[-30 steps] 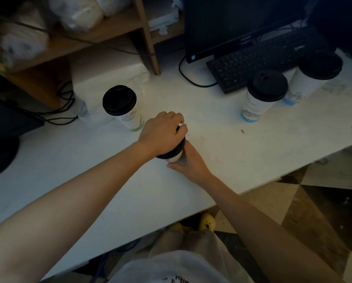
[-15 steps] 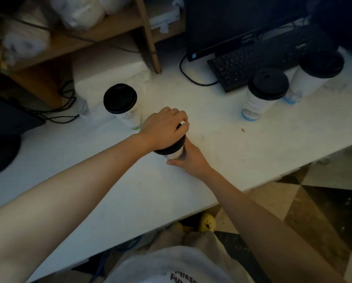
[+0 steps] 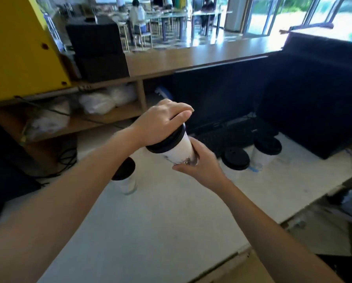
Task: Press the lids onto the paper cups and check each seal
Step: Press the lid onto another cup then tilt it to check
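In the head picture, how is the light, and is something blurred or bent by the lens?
Head view: the windows are overexposed, with glare on the wooden counter; the monitor and keyboard below lie in deep shade; the print on the held cup is blurred; the wide lens tilts the window frames.

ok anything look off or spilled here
Only the white paper cup stands out: it is tilted above the white table, left hand gripping its black plastic lid, right hand gripping its base. A dark mark near the base could be print or stain; I cannot tell. No spill shows.
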A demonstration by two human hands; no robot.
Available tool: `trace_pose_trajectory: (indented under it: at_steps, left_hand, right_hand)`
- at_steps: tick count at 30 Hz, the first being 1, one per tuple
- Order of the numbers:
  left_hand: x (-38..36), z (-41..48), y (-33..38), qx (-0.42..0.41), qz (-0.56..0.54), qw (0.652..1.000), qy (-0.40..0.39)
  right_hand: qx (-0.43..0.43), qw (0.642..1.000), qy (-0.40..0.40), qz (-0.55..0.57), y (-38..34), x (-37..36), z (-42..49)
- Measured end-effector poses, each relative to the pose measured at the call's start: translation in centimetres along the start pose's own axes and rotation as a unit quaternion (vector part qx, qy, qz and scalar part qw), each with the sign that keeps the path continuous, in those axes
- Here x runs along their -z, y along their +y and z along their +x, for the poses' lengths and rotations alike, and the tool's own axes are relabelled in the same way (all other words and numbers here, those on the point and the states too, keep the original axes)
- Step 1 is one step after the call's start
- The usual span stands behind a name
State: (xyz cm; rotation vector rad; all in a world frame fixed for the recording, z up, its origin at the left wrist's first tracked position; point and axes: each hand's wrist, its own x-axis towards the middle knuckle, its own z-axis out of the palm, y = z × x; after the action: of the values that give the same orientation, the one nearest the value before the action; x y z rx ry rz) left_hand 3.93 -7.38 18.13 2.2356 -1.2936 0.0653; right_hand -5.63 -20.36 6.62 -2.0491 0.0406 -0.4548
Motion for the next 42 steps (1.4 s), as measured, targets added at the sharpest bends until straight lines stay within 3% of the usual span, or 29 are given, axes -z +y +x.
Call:
trace_pose_trajectory:
  at_steps: [2,4,6,9,11,14,17,20,23,25,28,32,34,37,40,42]
  left_hand:
    - [1.7,0.6,0.6,0.008,0.044,0.996,0.071]
    - [2.9,0.9,0.9,0.069,0.056,0.989,0.122]
    - [3.6,0.8,0.7,0.164,-0.056,0.982,0.070]
    - [3.9,-0.2,0.6,0.255,-0.331,0.906,-0.066]
    - [3.6,-0.7,0.3,0.257,-0.398,0.877,-0.083]
    - [2.8,-1.0,-0.4,0.246,-0.442,0.862,-0.040]
    - [2.1,-1.3,-1.0,0.225,-0.473,0.852,0.021]
    - [1.4,-1.9,-1.3,0.159,-0.455,0.872,0.088]
    - [1.3,-2.7,-1.1,0.075,-0.411,0.898,0.136]
    - [1.5,-2.8,-1.1,0.013,-0.359,0.920,0.160]
    - [1.6,-2.8,-1.2,-0.072,-0.270,0.948,0.156]
    - [2.0,-2.5,-2.2,-0.070,-0.269,0.955,0.100]
    - [2.3,-2.4,-2.3,0.001,-0.388,0.919,0.067]
    - [2.2,-1.9,-3.0,0.094,-0.579,0.810,-0.021]
    - [2.1,-1.4,-3.2,0.119,-0.625,0.766,-0.090]
    - [2.2,-0.9,-2.8,0.157,-0.636,0.751,-0.086]
  right_hand:
    - [0.009,0.999,0.031,-0.038,-1.4,1.7,0.9]
    - [0.025,0.994,0.067,-0.076,-2.6,3.4,1.4]
    - [0.063,0.982,0.105,-0.145,-3.8,4.8,1.9]
    - [0.100,0.949,0.134,-0.267,-5.2,6.1,2.2]
    - [0.116,0.932,0.137,-0.314,-5.9,6.2,2.2]
    - [0.140,0.914,0.142,-0.354,-6.5,5.9,2.0]
    - [0.123,0.954,0.088,-0.260,-7.1,6.5,2.4]
    - [-0.002,0.995,0.060,-0.084,-8.0,7.5,3.2]
    - [-0.191,0.974,0.029,0.115,-9.0,8.1,4.0]
    - [-0.248,0.945,-0.021,0.213,-9.5,8.4,4.3]
    - [-0.235,0.937,-0.058,0.252,-9.7,8.7,4.6]
    - [-0.168,0.935,-0.021,0.311,-9.0,8.5,4.0]
    - [-0.124,0.940,-0.010,0.317,-8.6,8.4,3.5]
    - [-0.070,0.937,-0.013,0.343,-8.5,8.7,3.2]
    - [-0.021,0.961,-0.022,0.273,-8.4,9.4,3.2]
    - [0.010,0.979,-0.032,0.203,-8.3,9.6,3.2]
